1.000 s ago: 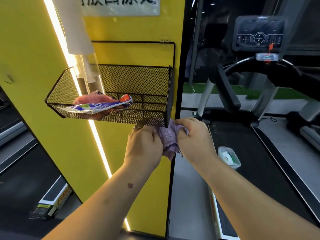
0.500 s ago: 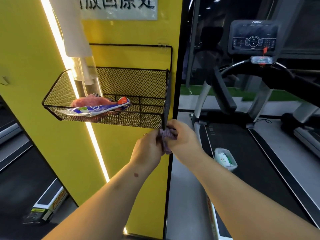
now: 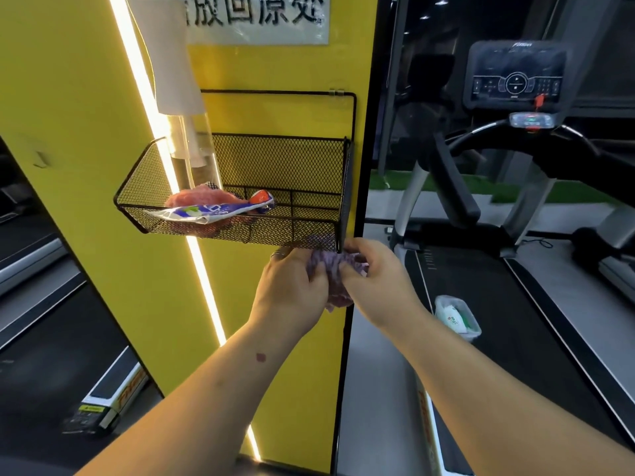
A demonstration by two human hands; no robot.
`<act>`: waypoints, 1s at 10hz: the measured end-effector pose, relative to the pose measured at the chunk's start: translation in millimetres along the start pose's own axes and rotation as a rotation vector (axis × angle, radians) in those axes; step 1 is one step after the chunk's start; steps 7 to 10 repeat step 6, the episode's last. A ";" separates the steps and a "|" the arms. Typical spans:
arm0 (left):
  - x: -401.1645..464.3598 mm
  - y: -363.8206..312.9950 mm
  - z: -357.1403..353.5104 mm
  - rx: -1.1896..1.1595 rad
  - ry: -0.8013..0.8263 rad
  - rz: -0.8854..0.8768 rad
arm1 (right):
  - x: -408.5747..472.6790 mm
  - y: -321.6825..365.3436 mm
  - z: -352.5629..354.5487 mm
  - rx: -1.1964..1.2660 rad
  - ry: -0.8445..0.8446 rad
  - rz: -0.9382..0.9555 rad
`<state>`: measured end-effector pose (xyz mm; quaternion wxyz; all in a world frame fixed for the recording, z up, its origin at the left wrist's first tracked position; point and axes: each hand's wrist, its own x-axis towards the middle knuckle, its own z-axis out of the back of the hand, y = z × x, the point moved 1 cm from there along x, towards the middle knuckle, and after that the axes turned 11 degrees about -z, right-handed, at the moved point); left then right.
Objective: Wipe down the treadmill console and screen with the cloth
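Grip, left: my left hand (image 3: 292, 286) curls round the near left side of the purple cloth (image 3: 331, 271), fingers bunched into the fabric.
Grip, right: my right hand (image 3: 376, 278) pinches the right side of the same cloth, thumb and fingers folded over it; both hands hold it between them.
Cloth, place: crumpled, just under the near right corner of the wire basket (image 3: 302, 166); whether it touches the mesh I cannot tell.
Basket, contents: a pink rag (image 3: 199, 195) with a blue and white packet (image 3: 209, 213) lying over it, both at the left end.
Basket, mount: hung on the yellow wall (image 3: 275, 80), below a printed sign (image 3: 261, 15); a light strip (image 3: 151, 97) runs down the wall to the left.
Console: the treadmill console (image 3: 515, 77) stands far right, dark screen above a round button cluster, well apart from the cloth.
Belt: the treadmill belt (image 3: 481, 276) lies to the right, a small lidded plastic box (image 3: 457, 317) resting at its near left edge.
Step, as I judge it: readying the cloth; no wiping begun.
Method: I would fold the cloth into a flat pad in one hand, step up to the console, wipe the screen first with light even strokes, then the buttons and surround, keeping off the red safety clip (image 3: 539, 99).
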<state>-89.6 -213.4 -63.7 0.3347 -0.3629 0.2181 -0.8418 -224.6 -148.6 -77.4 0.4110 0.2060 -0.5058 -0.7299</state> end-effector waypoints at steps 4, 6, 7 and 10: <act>-25.2 -29.1 16.6 -0.057 -0.124 -0.182 | -27.8 8.8 15.4 -0.051 -0.131 0.125; -67.2 -49.8 30.8 -0.226 -0.139 0.009 | -71.6 18.9 17.8 0.100 -0.047 0.139; -67.2 -49.8 30.8 -0.226 -0.139 0.009 | -71.6 18.9 17.8 0.100 -0.047 0.139; -67.2 -49.8 30.8 -0.226 -0.139 0.009 | -71.6 18.9 17.8 0.100 -0.047 0.139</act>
